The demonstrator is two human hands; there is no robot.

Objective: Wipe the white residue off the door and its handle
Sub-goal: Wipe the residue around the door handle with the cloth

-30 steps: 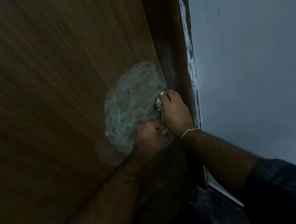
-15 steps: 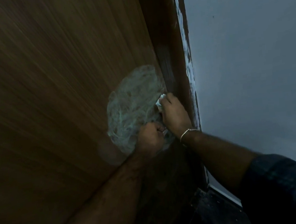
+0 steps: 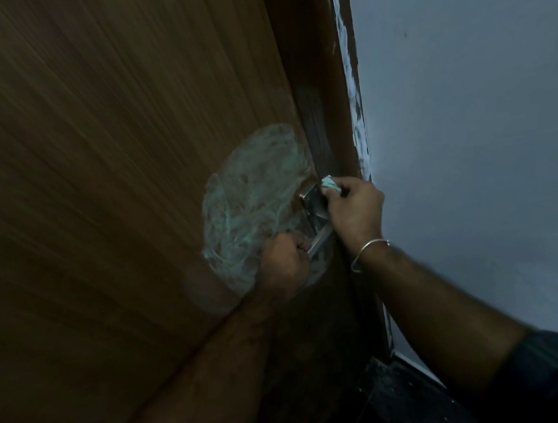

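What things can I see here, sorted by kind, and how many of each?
Hands: 2, left hand gripping the handle, right hand pinching the wipe
Metal door handle: 1
Wooden door: 1
White residue patch: 1
Small white wipe: 1
Bangle: 1
Total: 7

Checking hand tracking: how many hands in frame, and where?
2. Left hand grips the lever of the door handle; right hand pinches a small wipe by the handle's plate.
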